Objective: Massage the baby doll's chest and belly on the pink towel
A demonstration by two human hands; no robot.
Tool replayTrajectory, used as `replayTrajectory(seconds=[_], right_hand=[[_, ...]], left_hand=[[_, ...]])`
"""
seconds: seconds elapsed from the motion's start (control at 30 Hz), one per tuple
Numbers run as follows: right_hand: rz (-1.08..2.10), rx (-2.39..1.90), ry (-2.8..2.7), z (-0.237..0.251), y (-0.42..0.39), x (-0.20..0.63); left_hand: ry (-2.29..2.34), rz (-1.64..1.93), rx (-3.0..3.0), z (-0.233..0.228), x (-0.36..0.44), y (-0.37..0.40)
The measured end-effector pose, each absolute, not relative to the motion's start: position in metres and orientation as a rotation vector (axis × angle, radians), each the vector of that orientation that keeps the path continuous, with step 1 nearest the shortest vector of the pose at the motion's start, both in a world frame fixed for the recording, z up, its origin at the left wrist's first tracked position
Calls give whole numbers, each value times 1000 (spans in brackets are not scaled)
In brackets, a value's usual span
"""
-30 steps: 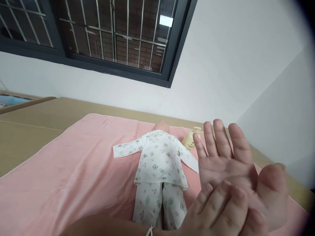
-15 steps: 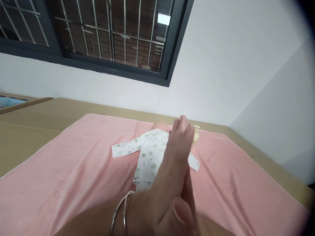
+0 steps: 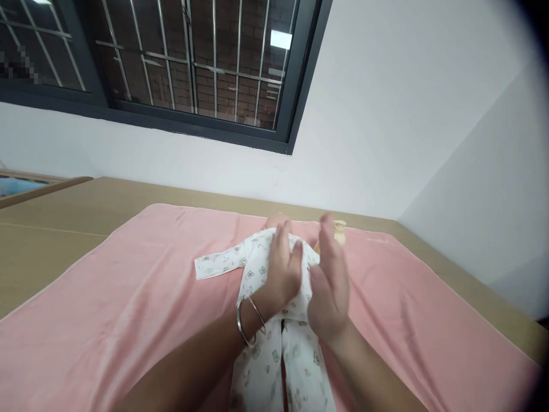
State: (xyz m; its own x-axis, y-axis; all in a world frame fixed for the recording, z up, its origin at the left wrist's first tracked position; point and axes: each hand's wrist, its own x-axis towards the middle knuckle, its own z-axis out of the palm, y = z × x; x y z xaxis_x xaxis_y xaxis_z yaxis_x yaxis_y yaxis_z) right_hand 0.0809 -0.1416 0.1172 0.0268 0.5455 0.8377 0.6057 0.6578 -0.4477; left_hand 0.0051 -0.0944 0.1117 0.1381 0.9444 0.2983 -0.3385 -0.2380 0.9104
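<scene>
A baby doll in a white printed top [image 3: 255,272] and matching trousers [image 3: 300,366] lies on its back on a pink blanket [image 3: 171,320]. Its smooth head [image 3: 277,220] is at the far end, partly hidden. Above the doll's chest, my left hand [image 3: 283,274] is held upright with its fingers stretched out and two silver bangles [image 3: 249,323] on the wrist. My right hand [image 3: 331,292] faces it, palm inward, fingers extended and slightly blurred. A gap lies between the two palms, and neither hand holds anything. Just beyond my right fingers stands a small cream bottle [image 3: 339,232].
The blanket covers a wooden tabletop [image 3: 60,214] set against a white wall [image 3: 351,126]. A dark-framed window [image 3: 295,103] with metal bars is above it. Something light blue [image 3: 19,186] shows behind a wooden edge at the far left.
My hands were pressed together in front of the doll; they have now parted and sit a little lower and farther apart. More of the doll's top and trousers shows. The doll has not visibly moved.
</scene>
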Motion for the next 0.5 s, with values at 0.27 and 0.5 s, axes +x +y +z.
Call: replayTrajectory(seconds=[0.27,0.5], right_hand=[[169,-1372,-2026,44,-52,97],[193,-1437,-2167,40,-41,116]], left_hand=[[1126,1658,1218,72,-16,3],[1128,1532,1412,34,-2,5]])
